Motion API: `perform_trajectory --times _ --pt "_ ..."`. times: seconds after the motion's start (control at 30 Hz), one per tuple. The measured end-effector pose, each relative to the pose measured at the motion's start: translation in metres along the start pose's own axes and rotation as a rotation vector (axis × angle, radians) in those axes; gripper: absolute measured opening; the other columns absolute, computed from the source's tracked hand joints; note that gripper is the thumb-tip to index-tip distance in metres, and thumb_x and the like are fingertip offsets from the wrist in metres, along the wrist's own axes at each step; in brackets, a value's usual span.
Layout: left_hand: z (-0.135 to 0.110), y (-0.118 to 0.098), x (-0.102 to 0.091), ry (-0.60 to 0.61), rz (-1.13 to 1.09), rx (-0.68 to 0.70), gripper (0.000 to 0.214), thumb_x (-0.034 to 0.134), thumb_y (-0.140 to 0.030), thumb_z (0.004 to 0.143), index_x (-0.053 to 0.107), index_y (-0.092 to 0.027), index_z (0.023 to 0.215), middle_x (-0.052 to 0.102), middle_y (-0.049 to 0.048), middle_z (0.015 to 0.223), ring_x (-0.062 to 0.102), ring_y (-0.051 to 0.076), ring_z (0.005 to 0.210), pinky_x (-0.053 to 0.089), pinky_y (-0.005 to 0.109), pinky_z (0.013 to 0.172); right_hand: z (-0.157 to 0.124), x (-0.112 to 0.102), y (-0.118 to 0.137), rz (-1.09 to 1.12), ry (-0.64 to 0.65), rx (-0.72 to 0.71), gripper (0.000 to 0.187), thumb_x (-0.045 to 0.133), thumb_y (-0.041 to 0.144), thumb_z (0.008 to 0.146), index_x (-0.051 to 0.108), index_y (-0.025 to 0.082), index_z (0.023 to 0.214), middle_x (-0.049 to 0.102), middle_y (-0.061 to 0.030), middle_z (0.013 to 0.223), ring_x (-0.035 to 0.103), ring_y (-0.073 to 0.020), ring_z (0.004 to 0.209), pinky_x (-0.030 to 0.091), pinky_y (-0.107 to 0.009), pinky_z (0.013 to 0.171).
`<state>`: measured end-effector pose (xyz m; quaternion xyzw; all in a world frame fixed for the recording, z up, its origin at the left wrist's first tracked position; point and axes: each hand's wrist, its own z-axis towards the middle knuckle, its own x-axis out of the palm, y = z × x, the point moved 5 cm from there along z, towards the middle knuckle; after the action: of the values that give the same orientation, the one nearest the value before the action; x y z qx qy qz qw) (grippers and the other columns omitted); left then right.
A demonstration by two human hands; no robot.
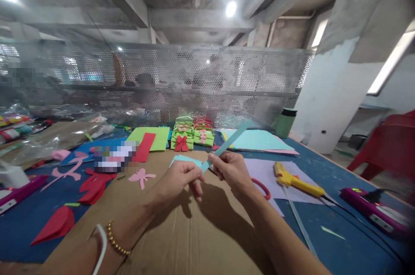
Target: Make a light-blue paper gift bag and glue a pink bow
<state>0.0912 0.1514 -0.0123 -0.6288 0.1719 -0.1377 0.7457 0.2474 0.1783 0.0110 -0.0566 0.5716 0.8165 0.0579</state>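
Note:
A light blue strip (235, 137) of paper or foam sheet slants up to the right above a brown cardboard sheet (194, 240). My left hand (183, 175) pinches its lower end between thumb and fingers. Closed on the strip a little higher up is my right hand (231, 169). Another light blue piece (185, 160) lies just behind my left hand, partly covered by it. Beside my right wrist shows a red loop handle (262, 188), likely of scissors, the rest hidden under my arm.
Small green bags with bows (182, 140) stand at the back. A yellow glue gun (296, 182) rests on lilac sheets to the right, near a purple power strip (376, 210). Pink bow cutouts (142, 177) and red pieces (56, 223) lie left. A green bottle (285, 123) stands behind.

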Motion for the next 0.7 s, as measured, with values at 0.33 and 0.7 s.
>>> perform_trajectory --times 0.33,0.7 --pt "0.004 0.007 -0.003 -0.045 0.19 0.07 0.03 0.072 -0.045 0.079 0.06 -0.017 0.083 0.066 0.0011 0.071 0.062 0.015 0.064 0.045 0.027 0.061 -0.004 0.011 -0.014 -0.101 0.094 0.043 0.041 0.073 0.044 0.08 0.053 0.019 0.054 0.049 0.0066 0.042 0.042 -0.0066 0.033 0.03 -0.019 0.034" --pt "-0.002 0.001 -0.003 -0.149 0.416 0.131 0.025 0.055 -0.028 0.085 0.064 -0.016 0.106 0.056 -0.003 0.068 0.056 0.015 0.062 0.038 0.025 0.059 -0.023 0.023 -0.023 -0.366 0.16 0.152 0.028 0.06 0.041 0.099 0.068 0.015 0.104 0.07 -0.0024 0.101 0.068 -0.0184 0.083 0.059 -0.033 0.072"
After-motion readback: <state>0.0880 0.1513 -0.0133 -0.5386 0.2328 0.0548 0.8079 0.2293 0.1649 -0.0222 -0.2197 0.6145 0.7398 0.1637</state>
